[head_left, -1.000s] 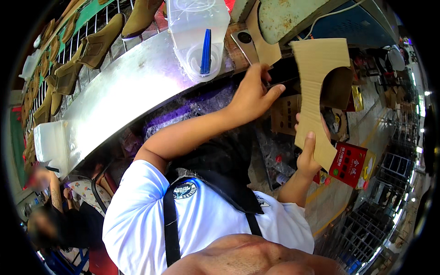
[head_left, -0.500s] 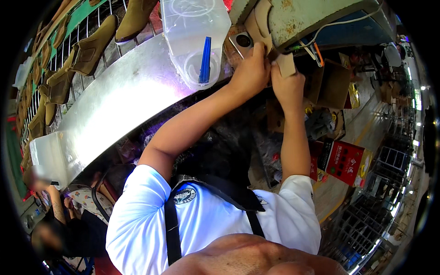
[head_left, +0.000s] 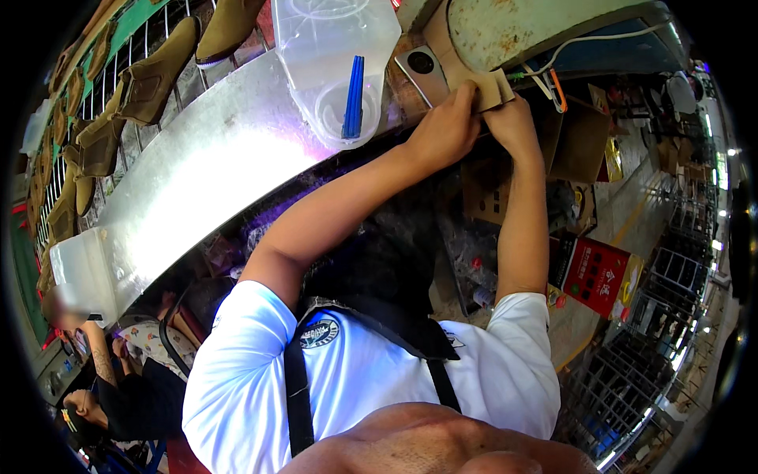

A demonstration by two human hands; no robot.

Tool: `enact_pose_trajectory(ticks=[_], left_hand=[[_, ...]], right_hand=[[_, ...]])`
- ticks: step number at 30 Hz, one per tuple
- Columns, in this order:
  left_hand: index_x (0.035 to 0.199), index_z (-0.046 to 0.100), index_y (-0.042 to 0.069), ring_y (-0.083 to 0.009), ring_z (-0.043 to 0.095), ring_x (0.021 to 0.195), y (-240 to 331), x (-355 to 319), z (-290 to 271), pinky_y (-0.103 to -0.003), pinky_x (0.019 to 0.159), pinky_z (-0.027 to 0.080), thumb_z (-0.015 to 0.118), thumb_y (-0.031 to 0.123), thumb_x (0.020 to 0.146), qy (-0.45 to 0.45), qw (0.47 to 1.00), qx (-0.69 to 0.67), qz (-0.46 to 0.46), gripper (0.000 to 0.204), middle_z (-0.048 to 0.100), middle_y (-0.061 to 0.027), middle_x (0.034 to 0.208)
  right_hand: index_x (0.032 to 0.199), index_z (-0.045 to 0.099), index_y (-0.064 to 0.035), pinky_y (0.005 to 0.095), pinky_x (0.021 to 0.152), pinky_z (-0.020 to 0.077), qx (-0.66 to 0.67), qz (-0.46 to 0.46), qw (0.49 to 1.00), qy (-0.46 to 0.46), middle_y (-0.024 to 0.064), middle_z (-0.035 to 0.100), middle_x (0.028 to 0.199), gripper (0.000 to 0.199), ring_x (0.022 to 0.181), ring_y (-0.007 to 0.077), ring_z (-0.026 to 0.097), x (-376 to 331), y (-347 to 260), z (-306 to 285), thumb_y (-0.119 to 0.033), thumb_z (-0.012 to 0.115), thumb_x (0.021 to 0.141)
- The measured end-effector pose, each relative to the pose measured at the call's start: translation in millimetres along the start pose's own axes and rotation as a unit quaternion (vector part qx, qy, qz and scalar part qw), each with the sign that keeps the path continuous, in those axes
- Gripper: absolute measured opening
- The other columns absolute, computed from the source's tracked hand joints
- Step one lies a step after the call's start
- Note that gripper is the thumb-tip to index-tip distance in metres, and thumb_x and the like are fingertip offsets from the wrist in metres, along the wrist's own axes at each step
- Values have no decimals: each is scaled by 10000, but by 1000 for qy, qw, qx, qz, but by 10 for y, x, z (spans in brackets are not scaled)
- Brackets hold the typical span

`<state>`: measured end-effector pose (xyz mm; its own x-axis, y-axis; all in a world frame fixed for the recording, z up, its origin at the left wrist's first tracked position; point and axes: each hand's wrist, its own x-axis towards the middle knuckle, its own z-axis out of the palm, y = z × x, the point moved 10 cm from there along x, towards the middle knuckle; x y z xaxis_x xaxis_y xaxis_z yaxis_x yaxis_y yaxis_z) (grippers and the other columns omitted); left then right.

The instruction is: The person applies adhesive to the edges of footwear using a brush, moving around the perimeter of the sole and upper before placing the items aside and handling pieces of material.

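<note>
My left hand (head_left: pixel 448 130) is closed at the edge of the metal bench, its thumb and fingers pinching a tan flat piece (head_left: pixel 491 89) that looks like shoe leather. Beside it my right hand (head_left: pixel 512 125) grips the same piece from its right side, with most of the fingers hidden beneath. The piece appears folded or doubled, showing two layers. Behind it, a longer tan curved strip (head_left: pixel 444 49) lies against the green machine housing (head_left: pixel 513 35). Just left of the hands sits a silvery plate with a round dark hole (head_left: pixel 421 65).
A clear plastic container (head_left: pixel 335 55) holding a blue stick-like tool (head_left: pixel 355 99) stands on the shiny metal bench (head_left: pixel 197 150). Tan ankle boots (head_left: pixel 158 75) line a wire rack at left. Red box (head_left: pixel 596 276) and cardboard box (head_left: pixel 580 142) lie right. Another person (head_left: pixel 134 403) is lower left.
Both hands have shifted slightly with the tan piece; my right hand has moved right and up. The piece now lies flatter between them, and more of the silvery plate shows.
</note>
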<state>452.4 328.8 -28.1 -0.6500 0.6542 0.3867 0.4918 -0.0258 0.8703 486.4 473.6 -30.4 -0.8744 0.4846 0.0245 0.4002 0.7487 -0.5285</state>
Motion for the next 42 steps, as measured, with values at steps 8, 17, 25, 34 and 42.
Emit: enact_pose_trajectory(ticks=[8,17,25,34,42], left_hand=[[1417,338,-13,-542,625,988,-17,-80,50,-572,815,528,645,77,895,-30,999,-9,-14,612,629,-348,1099],[1364,511,17,-377,662,952,248,-619,-158,-447,768,572,661,77,889,-64,982,164,71,502,585,-178,1139],[1329,555,31,-369,653,1003,243,-1306,-564,-431,805,568,686,92,886,-163,981,101,18,466,581,-167,1158],[1331,559,32,-379,660,977,171,-1874,-1166,-441,800,573,682,98,903,-156,984,75,-38,450,596,-167,1137],[1263,601,26,-353,665,844,197,-2109,-1959,-436,736,567,659,129,925,-93,990,74,-77,358,634,-144,976]], right_hand=[[1392,507,57,316,1001,483,354,-24,934,-46,113,643,1295,449,1173,168,623,-455,-19,-53,-56,642,980],[1125,701,44,281,735,524,119,49,984,122,69,747,891,287,790,83,646,-438,90,-53,-200,702,976],[1198,662,46,279,791,527,118,20,984,132,90,745,1001,373,883,97,665,-454,134,43,-257,707,985],[1338,555,32,341,950,517,57,29,988,142,128,695,1198,547,1065,192,673,-478,-171,87,-283,764,943],[1266,579,51,264,653,499,196,-64,924,321,106,669,987,271,760,132,576,-1612,-48,51,-110,569,1047]])
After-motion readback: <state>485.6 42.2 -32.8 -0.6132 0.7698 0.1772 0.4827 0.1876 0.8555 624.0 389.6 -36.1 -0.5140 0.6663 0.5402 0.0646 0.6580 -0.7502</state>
